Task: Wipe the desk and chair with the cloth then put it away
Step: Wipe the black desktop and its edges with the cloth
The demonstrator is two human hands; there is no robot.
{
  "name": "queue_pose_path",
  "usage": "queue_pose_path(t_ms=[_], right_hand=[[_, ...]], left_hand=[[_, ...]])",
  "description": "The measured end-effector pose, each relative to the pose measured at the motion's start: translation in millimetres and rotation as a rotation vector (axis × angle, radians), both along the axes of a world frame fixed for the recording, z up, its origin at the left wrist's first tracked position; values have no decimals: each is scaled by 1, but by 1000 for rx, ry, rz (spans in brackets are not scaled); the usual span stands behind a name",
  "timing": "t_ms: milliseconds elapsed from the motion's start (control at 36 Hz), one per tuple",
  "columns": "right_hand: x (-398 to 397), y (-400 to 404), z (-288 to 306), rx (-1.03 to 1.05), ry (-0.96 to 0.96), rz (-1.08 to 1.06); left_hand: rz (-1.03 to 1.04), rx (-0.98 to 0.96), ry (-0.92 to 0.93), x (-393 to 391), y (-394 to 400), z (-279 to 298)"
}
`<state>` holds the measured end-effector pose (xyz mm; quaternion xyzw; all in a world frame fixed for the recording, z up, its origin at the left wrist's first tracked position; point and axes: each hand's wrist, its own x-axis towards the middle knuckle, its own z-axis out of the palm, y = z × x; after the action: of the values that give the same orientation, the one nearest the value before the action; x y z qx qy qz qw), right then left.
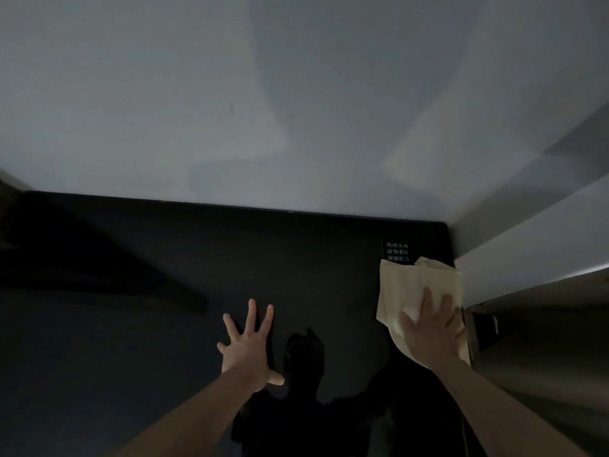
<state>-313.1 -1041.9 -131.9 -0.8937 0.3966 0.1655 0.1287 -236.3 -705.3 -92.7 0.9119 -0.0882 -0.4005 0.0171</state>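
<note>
A black desk point(164, 324) is meeting a grey wall point(296, 94) in dim light. The right hand point(431, 328) is pressing flat, fingers straight and spread, on the cream cloth point(408, 288) near the desk's far right corner, just below a small label point(398, 252). The left hand point(248, 344) is resting flat on the desk, fingers splayed, well apart from the cloth.

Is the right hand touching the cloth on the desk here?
Touching. The head view shows the right hand lying flat with spread fingers on the cream cloth, pressing it against the dark desk near its right far corner.
</note>
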Motion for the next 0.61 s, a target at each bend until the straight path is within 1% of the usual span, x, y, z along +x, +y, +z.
queue_pose_path(t_ms=[56, 83, 250, 389, 500, 611], right_hand=[[3, 3, 0, 4, 83, 31], [5, 5, 1, 8, 93, 52], [23, 30, 5, 66, 94, 117], [38, 58, 2, 85, 102, 185], [52, 87, 4, 110, 118, 205], [67, 126, 9, 119, 134, 217]], left_hand=[[2, -7, -6, 0, 1, -1], [2, -9, -8, 0, 1, 0], [-24, 0, -15, 1, 2, 1], [-108, -22, -34, 9, 16, 10], [-124, -100, -86, 25, 53, 10], [-11, -114, -125, 42, 117, 8]])
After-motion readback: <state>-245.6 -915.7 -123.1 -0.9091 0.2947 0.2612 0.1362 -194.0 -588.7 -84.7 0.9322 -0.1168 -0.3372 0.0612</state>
